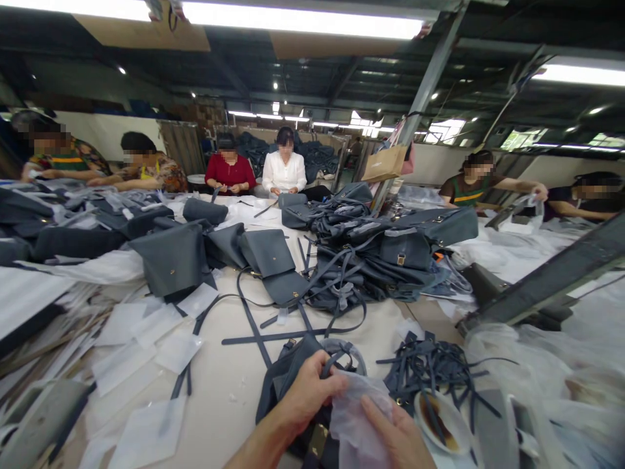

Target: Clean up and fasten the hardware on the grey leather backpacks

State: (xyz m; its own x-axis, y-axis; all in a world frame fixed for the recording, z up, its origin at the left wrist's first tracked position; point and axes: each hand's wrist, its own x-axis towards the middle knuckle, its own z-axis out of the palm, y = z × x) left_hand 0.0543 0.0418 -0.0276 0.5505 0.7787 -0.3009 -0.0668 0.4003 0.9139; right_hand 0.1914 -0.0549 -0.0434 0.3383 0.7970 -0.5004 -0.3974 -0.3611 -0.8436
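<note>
Both my hands are over a dark blue-grey bag [278,380] that lies on the table close to me. My left hand [312,384] is closed, with a dark strap of the bag and the edge of a translucent plastic sheet [359,417] at its fingertips. The same sheet is pinched in my right hand [393,430], thumb on top. Below the hands, a gold clasp [318,440] shows on the bag. Part of the bag is hidden beneath the sheet and my hands.
A heap of dark bags [390,254] sits ahead, beside a slanted metal post [551,273]. To the right lie a pile of straps [430,365] and a bowl of brown liquid [442,423]. White sheets [146,433] are spread at left. Several people work around the table.
</note>
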